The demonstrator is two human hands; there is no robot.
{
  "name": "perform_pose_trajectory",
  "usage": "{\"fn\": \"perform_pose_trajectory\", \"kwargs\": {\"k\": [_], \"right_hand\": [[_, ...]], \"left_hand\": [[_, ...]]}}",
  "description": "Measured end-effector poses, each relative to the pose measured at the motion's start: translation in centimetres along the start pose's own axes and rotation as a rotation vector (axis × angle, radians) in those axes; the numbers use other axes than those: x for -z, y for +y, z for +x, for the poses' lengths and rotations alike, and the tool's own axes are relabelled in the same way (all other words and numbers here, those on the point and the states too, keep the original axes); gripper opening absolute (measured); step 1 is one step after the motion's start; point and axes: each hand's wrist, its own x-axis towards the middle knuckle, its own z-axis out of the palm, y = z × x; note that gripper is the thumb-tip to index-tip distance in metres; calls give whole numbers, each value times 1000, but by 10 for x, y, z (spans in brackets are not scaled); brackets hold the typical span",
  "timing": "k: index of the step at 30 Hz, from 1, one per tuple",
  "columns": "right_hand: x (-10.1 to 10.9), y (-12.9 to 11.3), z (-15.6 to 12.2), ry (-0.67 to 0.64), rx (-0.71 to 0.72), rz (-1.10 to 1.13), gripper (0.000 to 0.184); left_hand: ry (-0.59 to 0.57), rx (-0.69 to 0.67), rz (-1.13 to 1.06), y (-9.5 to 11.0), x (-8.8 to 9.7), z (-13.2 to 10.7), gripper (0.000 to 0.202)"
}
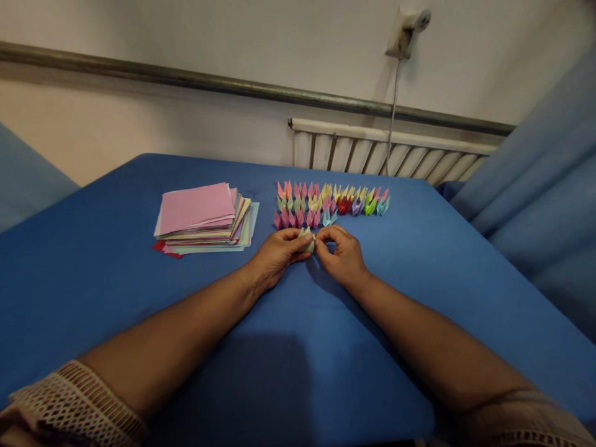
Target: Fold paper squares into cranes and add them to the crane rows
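Between thumb and fingers, my left hand (279, 253) grips a small pale green folded paper crane (306, 241). My right hand (342, 253) pinches the right end of the same crane, its thumb and forefinger closed together. Parts of the crane are covered by my fingers. Just beyond my hands stand rows of folded paper cranes (343, 206) in pink, yellow, red, purple, green and light blue. To the left of my left hand lies a stack of coloured paper sheets (198, 210) with a pink sheet on top.
A blue cloth (261, 372) covers the table. A red sheet (167, 249) pokes out under the stack. Behind the table are a white radiator (395, 146), a metal pipe (233, 87) and a wall socket (404, 37) with a hanging cord. A blue curtain (549, 167) hangs at right.
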Motion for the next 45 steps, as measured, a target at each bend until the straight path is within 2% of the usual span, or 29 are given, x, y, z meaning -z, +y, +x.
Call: {"fn": "perform_pose_trajectory", "kwargs": {"k": [9,17,23,33,38,45], "right_hand": [[0,-2,-1,-13,-9,-15,9],[-4,-1,-3,-85,-10,27,4],[-6,0,-2,-41,-11,65,6],[-7,-1,-3,-58,-2,75,5],[-7,-1,-1,-7,10,101,7],[-4,-3,-1,-1,-35,125,3]], "left_hand": [[38,-37,24,0,-5,-2,26],[68,-89,-33,1,-7,-2,20],[53,-49,-80,1,-5,-2,23],[-41,-76,-108,4,-6,-4,22],[-59,-59,-146,5,-7,-6,21],[-10,-75,-91,4,-5,-4,22]]}}
